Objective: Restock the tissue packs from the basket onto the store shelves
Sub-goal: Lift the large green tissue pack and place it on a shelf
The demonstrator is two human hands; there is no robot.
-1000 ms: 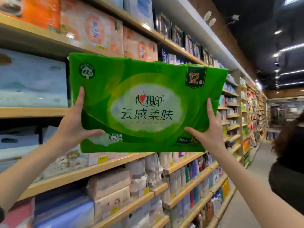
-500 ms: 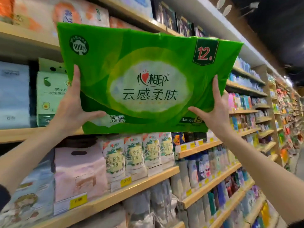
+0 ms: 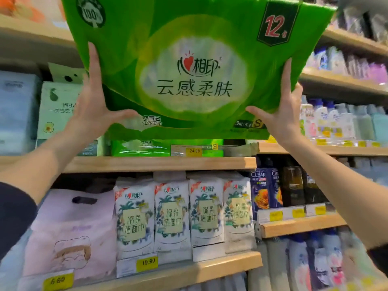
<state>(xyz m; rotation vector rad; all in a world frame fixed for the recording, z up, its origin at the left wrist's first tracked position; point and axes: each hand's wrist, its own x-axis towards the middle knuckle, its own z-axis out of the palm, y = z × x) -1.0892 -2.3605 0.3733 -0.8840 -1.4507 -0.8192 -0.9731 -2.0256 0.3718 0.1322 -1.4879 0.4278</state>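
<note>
A large green tissue pack [image 3: 195, 66] marked "12" fills the upper middle of the head view, held up in front of the wooden store shelves [image 3: 159, 163]. My left hand [image 3: 94, 110] grips its lower left edge, thumb under the bottom. My right hand [image 3: 281, 116] grips the lower right edge the same way. Directly below the held pack, another green pack of the same kind [image 3: 144, 149] lies flat on the shelf behind a price tag. The basket is out of view.
A pale green pack [image 3: 58, 110] and blue packs [image 3: 16, 112] stand left on the same shelf. White facial-towel packs [image 3: 172, 217] and a pink pack [image 3: 69, 232] fill the shelf below. Shampoo bottles [image 3: 291, 185] and lotion bottles [image 3: 336, 120] line the right-hand shelves.
Both hands have lifted the green pack higher and brought it closer to the shelves. The view has swung towards the shelf front, and the green pack lying on the shelf has come into sight.
</note>
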